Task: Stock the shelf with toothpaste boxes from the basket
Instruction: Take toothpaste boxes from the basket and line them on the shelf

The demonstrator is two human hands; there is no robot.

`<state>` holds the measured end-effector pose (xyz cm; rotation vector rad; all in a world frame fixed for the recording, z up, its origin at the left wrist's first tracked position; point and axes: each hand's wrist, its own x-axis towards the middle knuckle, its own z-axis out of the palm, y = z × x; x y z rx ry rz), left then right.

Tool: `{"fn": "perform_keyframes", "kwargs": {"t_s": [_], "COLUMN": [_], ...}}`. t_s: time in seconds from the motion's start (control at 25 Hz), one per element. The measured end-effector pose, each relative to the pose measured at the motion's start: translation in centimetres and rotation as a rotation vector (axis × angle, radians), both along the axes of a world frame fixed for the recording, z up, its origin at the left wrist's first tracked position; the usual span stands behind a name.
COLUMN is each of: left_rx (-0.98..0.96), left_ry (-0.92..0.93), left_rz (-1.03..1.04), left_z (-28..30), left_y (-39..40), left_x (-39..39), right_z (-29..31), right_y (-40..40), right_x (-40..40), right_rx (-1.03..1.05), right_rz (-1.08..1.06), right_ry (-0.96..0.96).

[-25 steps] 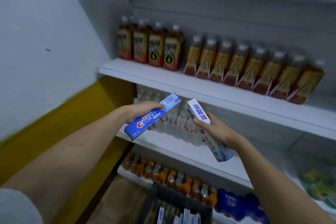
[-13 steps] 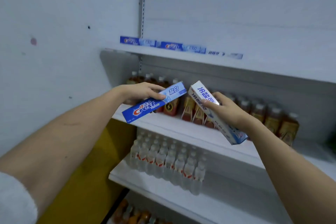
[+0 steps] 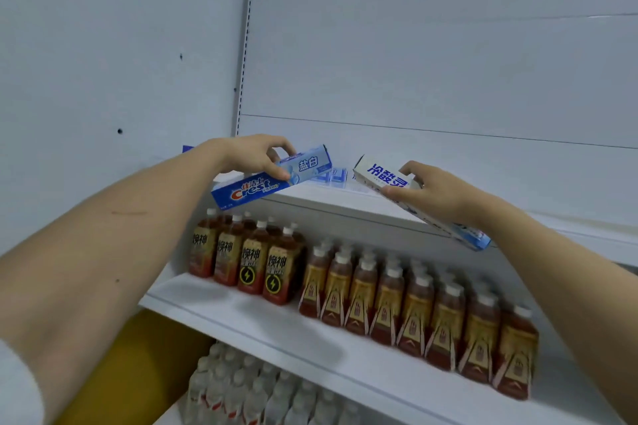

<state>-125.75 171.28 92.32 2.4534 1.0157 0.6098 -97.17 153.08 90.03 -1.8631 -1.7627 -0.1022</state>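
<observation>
The left hand (image 3: pixel 248 155) pinches a blue Crest toothpaste box (image 3: pixel 271 178) between thumb and fingers, and the right hand (image 3: pixel 431 191) is closed around a white toothpaste box (image 3: pixel 414 200) near its upper end. Both boxes are tilted and held just above the front edge of the upper shelf (image 3: pixel 328 198), where other toothpaste boxes (image 3: pixel 333 176) already lie. The shelf below carries rows of brown tea bottles (image 3: pixel 390 293).
</observation>
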Motion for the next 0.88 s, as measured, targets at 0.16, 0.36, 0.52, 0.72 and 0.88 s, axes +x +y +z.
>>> {"fn": "perform_keyframes", "kwargs": {"t_s": [0.16,0.36,0.52,0.72,0.88], "left_rx": [0.229,0.250,0.242,0.227,0.288], "left_ry": [0.142,0.191,0.269,0.260,0.107], "left_rz": [0.056,0.022,0.024,0.012,-0.036], "left_z": [1.3,2.1,2.3,3.3,5.0], "left_y": [3.5,9.7,13.5,15.0,14.1], "left_x": [3.0,5.6,6.0,6.5,9.6], "right_z": [1.3,2.4,2.8,3.1,3.7], "right_y": [3.3,8.5,11.2,13.0,14.0], "right_x": [1.8,3.2,4.4,6.4,8.3], "right_rx": [0.029,-0.010,-0.009,-0.033,-0.053], "right_rz": [-0.024,-0.115,-0.183,-0.271,-0.325], "right_ry": [-0.070,-0.218,-0.254,-0.274,-0.268]}}
